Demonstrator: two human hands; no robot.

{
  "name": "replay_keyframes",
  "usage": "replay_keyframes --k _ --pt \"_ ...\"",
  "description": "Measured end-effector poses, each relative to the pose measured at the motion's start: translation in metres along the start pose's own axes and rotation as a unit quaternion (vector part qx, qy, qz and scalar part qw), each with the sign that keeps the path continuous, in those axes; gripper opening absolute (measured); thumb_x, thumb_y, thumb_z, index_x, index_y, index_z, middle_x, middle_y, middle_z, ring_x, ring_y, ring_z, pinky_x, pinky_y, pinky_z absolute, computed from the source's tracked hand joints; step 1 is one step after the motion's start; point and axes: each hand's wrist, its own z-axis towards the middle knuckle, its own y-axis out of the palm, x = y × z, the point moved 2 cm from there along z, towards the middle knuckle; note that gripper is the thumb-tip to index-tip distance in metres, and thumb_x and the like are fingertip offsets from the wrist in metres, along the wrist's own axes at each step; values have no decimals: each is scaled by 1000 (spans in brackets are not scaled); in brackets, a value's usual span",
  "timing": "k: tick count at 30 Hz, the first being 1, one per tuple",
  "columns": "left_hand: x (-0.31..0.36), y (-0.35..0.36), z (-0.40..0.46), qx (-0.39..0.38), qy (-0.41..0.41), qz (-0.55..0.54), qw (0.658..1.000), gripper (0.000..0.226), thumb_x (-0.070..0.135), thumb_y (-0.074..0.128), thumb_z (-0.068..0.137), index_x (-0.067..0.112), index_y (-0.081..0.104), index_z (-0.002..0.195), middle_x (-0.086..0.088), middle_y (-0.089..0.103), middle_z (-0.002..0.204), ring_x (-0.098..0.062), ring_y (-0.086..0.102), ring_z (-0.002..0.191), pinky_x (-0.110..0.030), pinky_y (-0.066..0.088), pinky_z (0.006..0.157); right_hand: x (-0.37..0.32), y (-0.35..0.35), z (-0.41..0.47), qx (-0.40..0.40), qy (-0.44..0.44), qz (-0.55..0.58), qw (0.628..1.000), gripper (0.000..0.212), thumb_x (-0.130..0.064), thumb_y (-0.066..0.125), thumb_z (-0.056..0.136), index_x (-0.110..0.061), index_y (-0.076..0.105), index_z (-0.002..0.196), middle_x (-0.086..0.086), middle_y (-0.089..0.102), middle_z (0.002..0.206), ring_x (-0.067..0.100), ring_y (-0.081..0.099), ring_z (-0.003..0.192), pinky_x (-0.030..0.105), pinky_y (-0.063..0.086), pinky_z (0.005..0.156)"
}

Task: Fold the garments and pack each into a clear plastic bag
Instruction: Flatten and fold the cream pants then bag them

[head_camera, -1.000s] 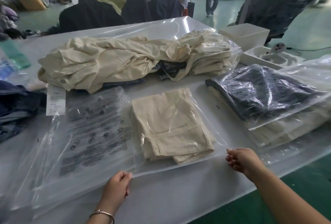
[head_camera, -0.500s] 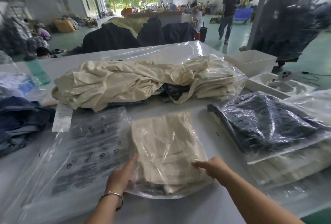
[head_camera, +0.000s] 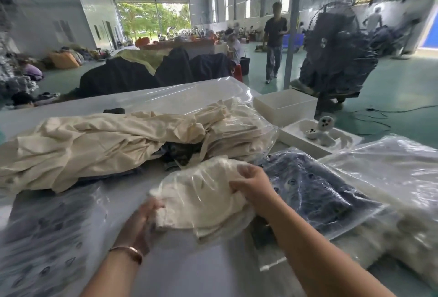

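A folded cream garment in a clear plastic bag (head_camera: 201, 197) is lifted off the white table (head_camera: 194, 270), tilted towards the right. My left hand (head_camera: 139, 225) grips its lower left corner. My right hand (head_camera: 253, 185) grips its upper right edge, fingers curled over the plastic. A stack of empty printed clear bags (head_camera: 47, 232) lies flat at the left. Behind, a heap of loose cream garments (head_camera: 94, 145) stretches across the table.
To the right lies a bagged dark garment (head_camera: 315, 192) on top of other packed bags (head_camera: 391, 173). White trays (head_camera: 284, 109) stand at the back right. A person (head_camera: 273, 40) walks on the green floor beyond.
Both hands moved from the bag's edges onto the bagged cream garment, gripped it and lifted it off the table towards the right. The camera tilted up.
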Motion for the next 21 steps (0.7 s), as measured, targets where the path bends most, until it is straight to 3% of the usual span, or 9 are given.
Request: replay_keyframes --k 1,3,6,9,11,13,15,18,21 --pt "2 21 7 -18 28 3 999 27 19 49 89 5 68 102 -16 69 90 -26 67 77 -35 55 71 -10 -23 4 18 -29 2 999 12 0 67 58 -9 67 66 -1 61 61 13 57 55 24 45 53" --pt "1 65 19 -56 93 15 994 27 14 49 90 4 64 109 -14 72 97 -23 69 87 -37 55 82 -27 -71 8 51 -75 -13 996 25 -2 68 54 7 61 76 6 55 68 17 51 63 30 40 60" --pt "-20 125 35 -103 108 -5 989 46 5 64 72 -8 58 116 -30 59 112 -36 58 101 -50 42 100 -32 -139 4 85 -116 -34 989 21 14 68 64 -7 63 64 -2 52 59 14 48 56 24 39 52" --pt "-57 165 47 -107 36 50 992 29 16 78 61 0 70 85 -21 66 74 -27 62 65 -34 53 65 -14 -196 -6 114 -58 -34 991 19 14 67 66 -5 68 72 9 64 63 24 61 57 28 49 53" --pt "-91 174 50 -104 -38 121 987 24 20 78 68 3 69 82 -14 64 67 -23 57 55 -29 48 56 8 -228 -10 184 36 -120 975 17 5 71 62 7 66 78 21 64 68 31 60 63 38 47 59" --pt "-121 173 48 -106 -100 213 966 14 19 73 76 9 63 77 -3 59 55 -12 48 42 -17 39 44 30 -247 -13 234 159 -265 922 27 -3 75 66 7 62 87 23 65 81 35 61 75 41 49 66" --pt "-137 166 45 -107 -139 262 949 15 17 66 87 12 59 75 3 54 45 -6 40 33 -12 30 38 39 -245 -14 239 236 -415 846 53 -25 76 73 -3 50 113 20 57 110 35 56 99 41 48 82" --pt "-133 153 45 -87 -135 289 944 16 14 64 90 14 55 76 -1 63 57 -8 52 40 -15 37 41 31 -215 -1 238 170 -583 758 63 -32 61 83 -20 32 137 14 35 138 34 32 127 52 33 104" --pt "-111 133 41 -73 -105 316 940 15 16 63 90 15 52 80 0 67 62 -8 59 45 -15 38 42 26 -165 20 193 73 -604 769 67 -24 60 82 -26 30 141 8 26 149 31 19 137 56 17 112"
